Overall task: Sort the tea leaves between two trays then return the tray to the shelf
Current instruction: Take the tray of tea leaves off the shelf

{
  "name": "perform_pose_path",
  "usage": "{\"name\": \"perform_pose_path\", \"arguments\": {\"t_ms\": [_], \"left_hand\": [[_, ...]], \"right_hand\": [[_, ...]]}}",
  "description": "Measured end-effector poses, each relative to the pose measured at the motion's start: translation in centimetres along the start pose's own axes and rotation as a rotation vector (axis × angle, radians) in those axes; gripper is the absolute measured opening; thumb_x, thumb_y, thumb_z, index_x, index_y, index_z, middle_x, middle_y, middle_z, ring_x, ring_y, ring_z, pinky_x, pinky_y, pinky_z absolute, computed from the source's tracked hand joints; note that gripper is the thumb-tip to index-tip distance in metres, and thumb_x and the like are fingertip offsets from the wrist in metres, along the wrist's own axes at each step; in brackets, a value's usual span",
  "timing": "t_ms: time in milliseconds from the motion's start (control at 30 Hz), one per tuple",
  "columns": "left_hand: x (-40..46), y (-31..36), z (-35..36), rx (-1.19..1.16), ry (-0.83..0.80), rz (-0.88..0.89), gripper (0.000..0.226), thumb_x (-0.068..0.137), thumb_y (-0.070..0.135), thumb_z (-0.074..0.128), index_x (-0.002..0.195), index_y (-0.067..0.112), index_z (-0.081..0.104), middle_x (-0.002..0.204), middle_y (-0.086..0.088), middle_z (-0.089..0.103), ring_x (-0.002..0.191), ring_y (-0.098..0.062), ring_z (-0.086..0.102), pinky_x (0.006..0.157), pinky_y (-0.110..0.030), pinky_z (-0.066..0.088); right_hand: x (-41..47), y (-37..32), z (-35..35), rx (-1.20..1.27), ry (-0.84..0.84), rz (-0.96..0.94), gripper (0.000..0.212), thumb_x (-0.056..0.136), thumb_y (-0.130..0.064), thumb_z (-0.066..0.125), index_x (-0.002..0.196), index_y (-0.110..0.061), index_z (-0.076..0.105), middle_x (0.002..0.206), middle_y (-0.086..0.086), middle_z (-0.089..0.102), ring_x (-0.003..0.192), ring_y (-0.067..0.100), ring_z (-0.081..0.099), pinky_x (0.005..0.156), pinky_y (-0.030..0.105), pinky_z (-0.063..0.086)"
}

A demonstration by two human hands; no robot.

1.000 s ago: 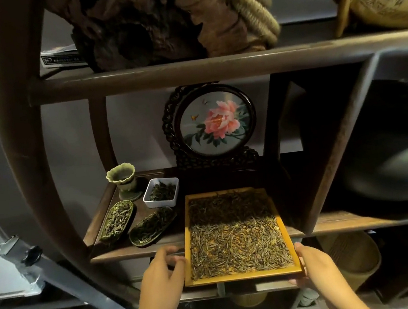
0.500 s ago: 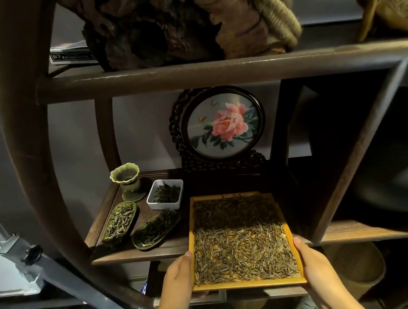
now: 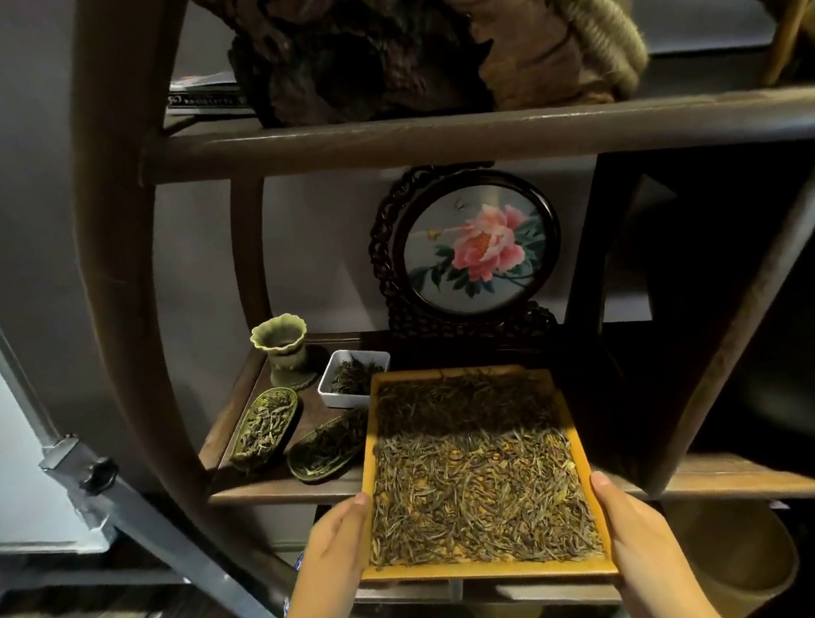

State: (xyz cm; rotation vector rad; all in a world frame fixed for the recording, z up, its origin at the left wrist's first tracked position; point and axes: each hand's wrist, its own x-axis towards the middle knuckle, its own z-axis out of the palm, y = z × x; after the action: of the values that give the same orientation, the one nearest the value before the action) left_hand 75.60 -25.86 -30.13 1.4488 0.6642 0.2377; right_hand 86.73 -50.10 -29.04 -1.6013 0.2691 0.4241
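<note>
A yellow rectangular tray (image 3: 486, 572) full of dry tea leaves (image 3: 474, 476) lies half on the dark wooden shelf (image 3: 284, 491), its near half sticking out past the front edge. My left hand (image 3: 333, 546) holds the tray's left side and my right hand (image 3: 635, 522) holds its right side, near the front corners. The tray's far end sits in shadow under the round flower picture (image 3: 477, 247).
Left of the tray on the same shelf stand a white dish of leaves (image 3: 352, 381), two leaf-shaped dishes of tea (image 3: 263, 429) (image 3: 327, 446) and a green cup (image 3: 282, 346). A slanted wooden upright (image 3: 739, 327) borders the right. A carved root (image 3: 410, 33) fills the shelf above.
The tray has slid back toward me, off the shelf's front edge, with both hands on its sides. The view has shifted closer and to the right.
</note>
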Motion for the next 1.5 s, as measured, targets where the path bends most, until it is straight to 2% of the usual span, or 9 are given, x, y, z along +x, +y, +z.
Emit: {"name": "perform_pose_path", "arguments": {"t_ms": [267, 400, 533, 867, 1100, 1200, 1300, 1367, 1500], "left_hand": [[-5.7, 1.0, 0.1, 0.062, 0.155, 0.049, 0.038, 0.101, 0.026, 0.04, 0.096, 0.006, 0.073, 0.092, -0.01, 0.076, 0.09, -0.025, 0.07, 0.083, -0.033, 0.053], [-10.1, 1.1, 1.0, 0.016, 0.318, 0.068, 0.038, 0.1, 0.028, 0.042, 0.086, 0.009, 0.072, 0.075, -0.007, 0.075, 0.061, -0.015, 0.07, 0.053, -0.02, 0.051], [-14.4, 0.0, 1.6, -0.01, 0.454, 0.07, 0.04, 0.1, 0.031, 0.043, 0.079, 0.013, 0.071, 0.064, -0.007, 0.072, 0.053, -0.017, 0.067, 0.048, -0.027, 0.052], [-28.1, -2.2, 1.5, -0.075, 0.85, 0.03, 0.04, 0.102, 0.031, 0.039, 0.084, 0.006, 0.066, 0.058, -0.006, 0.068, 0.049, -0.016, 0.066, 0.047, -0.028, 0.055], [-40.4, -4.5, -1.6, -0.161, 1.152, 0.038, 0.038, 0.101, 0.03, 0.042, 0.085, 0.006, 0.066, 0.061, -0.01, 0.066, 0.048, -0.016, 0.064, 0.047, -0.029, 0.056], [-46.5, -5.7, -2.6, -0.213, 1.296, 0.038, 0.036, 0.101, 0.029, 0.042, 0.086, 0.007, 0.066, 0.056, -0.006, 0.067, 0.047, -0.016, 0.065, 0.046, -0.028, 0.056], [-52.9, -6.9, -3.0, -0.216, 1.418, 0.06, 0.039, 0.102, 0.027, 0.04, 0.08, 0.007, 0.066, 0.051, -0.003, 0.066, 0.046, -0.013, 0.065, 0.044, -0.026, 0.055], [-57.4, -8.1, -3.2, -0.219, 1.518, 0.063, 0.037, 0.102, 0.025, 0.04, 0.078, 0.01, 0.065, 0.051, 0.0, 0.067, 0.046, -0.011, 0.065, 0.041, -0.023, 0.052], [-66.6, -10.7, -3.3, -0.134, 1.692, 0.057, 0.024, 0.099, 0.011, 0.048, 0.082, 0.016, 0.065, 0.064, 0.004, 0.066, 0.053, 0.0, 0.066, 0.042, -0.019, 0.052]], "right_hand": [[-0.3, 0.0, -0.2, -0.04, -0.131, -0.055, 0.035, 0.098, -0.038, 0.045, 0.091, -0.017, 0.072, 0.084, 0.003, 0.076, 0.089, 0.024, 0.07, 0.089, 0.045, 0.051], [-0.8, -0.7, -0.7, -0.1, -0.24, -0.066, 0.036, 0.098, -0.036, 0.046, 0.084, -0.015, 0.072, 0.08, 0.004, 0.076, 0.088, 0.027, 0.07, 0.092, 0.051, 0.049], [-1.8, -0.8, -1.3, -0.206, -0.391, -0.15, 0.043, 0.099, -0.043, 0.041, 0.076, -0.029, 0.075, 0.084, 0.003, 0.076, 0.088, 0.028, 0.07, 0.093, 0.056, 0.048], [-9.4, 0.1, -0.1, -0.37, -0.794, -0.242, 0.052, 0.099, -0.043, 0.04, 0.083, -0.006, 0.073, 0.082, 0.013, 0.074, 0.087, 0.035, 0.068, 0.092, 0.056, 0.048], [-20.1, 2.1, 3.4, -0.34, -1.199, -0.314, 0.047, 0.101, -0.034, 0.038, 0.095, -0.001, 0.07, 0.086, 0.016, 0.074, 0.082, 0.028, 0.071, 0.069, 0.028, 0.055], [-25.3, 4.1, 5.2, -0.348, -1.365, -0.294, 0.045, 0.101, -0.034, 0.038, 0.096, -0.004, 0.071, 0.086, 0.015, 0.074, 0.08, 0.026, 0.071, 0.061, 0.028, 0.054], [-31.0, 6.8, 6.9, -0.315, -1.501, -0.353, 0.043, 0.102, -0.03, 0.038, 0.085, -0.009, 0.072, 0.073, 0.004, 0.075, 0.064, 0.008, 0.069, 0.049, 0.014, 0.048], [-35.3, 8.7, 7.6, -0.312, -1.587, -0.358, 0.042, 0.102, -0.025, 0.037, 0.085, -0.009, 0.071, 0.074, 0.002, 0.075, 0.068, 0.008, 0.069, 0.056, 0.013, 0.05], [-43.9, 13.3, 8.2, -0.388, -1.766, -0.223, 0.042, 0.101, -0.033, 0.039, 0.096, -0.007, 0.073, 0.093, 0.012, 0.074, 0.089, 0.027, 0.071, 0.081, 0.039, 0.055]]}}
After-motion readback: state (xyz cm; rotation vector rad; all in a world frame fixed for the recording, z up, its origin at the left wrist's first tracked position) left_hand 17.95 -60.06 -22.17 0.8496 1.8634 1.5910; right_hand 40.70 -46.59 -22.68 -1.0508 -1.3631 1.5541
